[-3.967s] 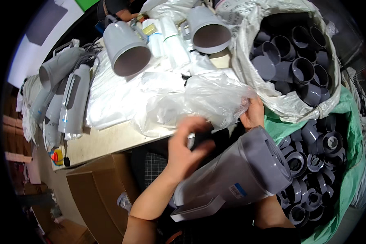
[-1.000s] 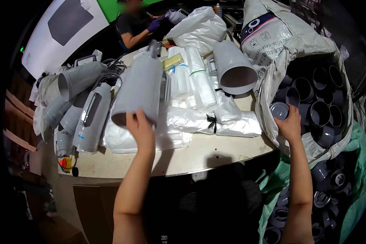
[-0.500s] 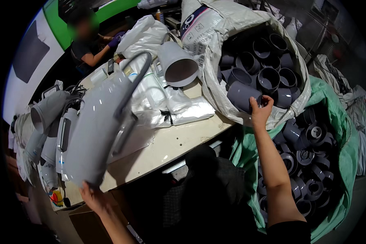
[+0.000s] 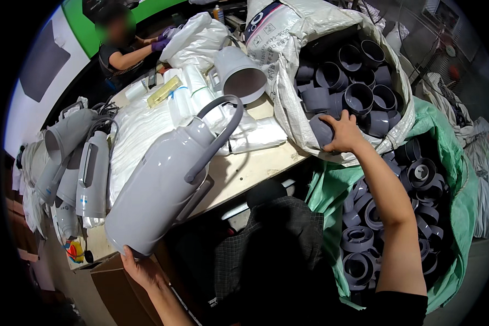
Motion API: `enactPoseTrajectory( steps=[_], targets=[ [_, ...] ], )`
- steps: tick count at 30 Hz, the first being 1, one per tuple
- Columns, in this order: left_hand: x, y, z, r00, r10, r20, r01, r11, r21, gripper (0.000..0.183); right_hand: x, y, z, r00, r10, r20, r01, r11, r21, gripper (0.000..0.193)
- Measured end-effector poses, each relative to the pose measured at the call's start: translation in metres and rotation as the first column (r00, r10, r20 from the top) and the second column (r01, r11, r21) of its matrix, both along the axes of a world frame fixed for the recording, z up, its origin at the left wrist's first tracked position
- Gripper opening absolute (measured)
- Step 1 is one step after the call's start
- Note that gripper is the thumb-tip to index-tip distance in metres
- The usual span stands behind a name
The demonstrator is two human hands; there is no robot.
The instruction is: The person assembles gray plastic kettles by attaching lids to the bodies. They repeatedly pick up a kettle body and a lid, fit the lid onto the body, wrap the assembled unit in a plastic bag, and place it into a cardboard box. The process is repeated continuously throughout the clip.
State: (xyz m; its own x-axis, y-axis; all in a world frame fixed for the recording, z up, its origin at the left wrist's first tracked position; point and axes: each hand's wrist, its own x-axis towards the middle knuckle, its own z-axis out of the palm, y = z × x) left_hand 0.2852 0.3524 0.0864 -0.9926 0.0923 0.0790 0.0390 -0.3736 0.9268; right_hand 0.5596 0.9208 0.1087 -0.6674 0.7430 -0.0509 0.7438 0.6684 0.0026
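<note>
My left hand point(image 4: 145, 270) grips the bottom end of a large grey thermos flask point(image 4: 152, 182). The flask leans to the upper right over the table edge, and its curved carrying handle point(image 4: 231, 127) stands up beyond the neck. My right hand point(image 4: 343, 133) is at the mouth of a white woven sack point(image 4: 288, 122) full of dark grey plastic cups point(image 4: 358, 98). Its fingers are spread round one grey cup point(image 4: 321, 130) at the sack's near edge, with the thumb on top.
On the pale table point(image 4: 244, 175) lie white plastic bags point(image 4: 127, 130), a yellow block point(image 4: 164, 91) and a grey flask body point(image 4: 239, 73). More grey flasks point(image 4: 92, 174) crowd its left end. A green sack point(image 4: 456, 217) of grey rings stands at right, a cardboard box point(image 4: 119, 293) below. A co-worker point(image 4: 114, 54) sits across.
The flask has tilted further right, with its handle swinging out to the right. My right hand has shifted left and now lies over the cup's end; the cup has turned.
</note>
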Motion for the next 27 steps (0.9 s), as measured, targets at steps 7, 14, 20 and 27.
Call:
enactPoseTrajectory(
  steps=[7, 14, 20, 27],
  targets=[
    [0.011, -0.017, 0.007, 0.999, -0.005, 0.042, 0.004, 1.000, 0.027, 0.059, 0.011, -0.002, -0.008, 0.873, 0.001, -0.488, 0.065, 0.991, 0.119, 0.096],
    [0.015, -0.004, 0.004, 0.997, -0.050, 0.051, 0.048, 0.998, 0.029, 0.059, -0.003, -0.004, -0.036, 0.977, -0.058, -0.206, 0.084, 0.990, 0.118, 0.102],
    [0.012, -0.009, -0.002, 0.999, -0.032, 0.009, 0.032, 0.999, 0.001, 0.059, 0.050, 0.004, 0.008, 0.987, -0.006, -0.159, 0.017, 0.997, 0.070, 0.104],
    [0.010, -0.025, 0.013, 0.994, -0.027, -0.110, 0.020, 0.998, -0.063, 0.050, 0.001, -0.116, 0.084, 0.205, 0.116, -0.972, -0.437, 0.900, 0.016, 0.075]
  ],
)
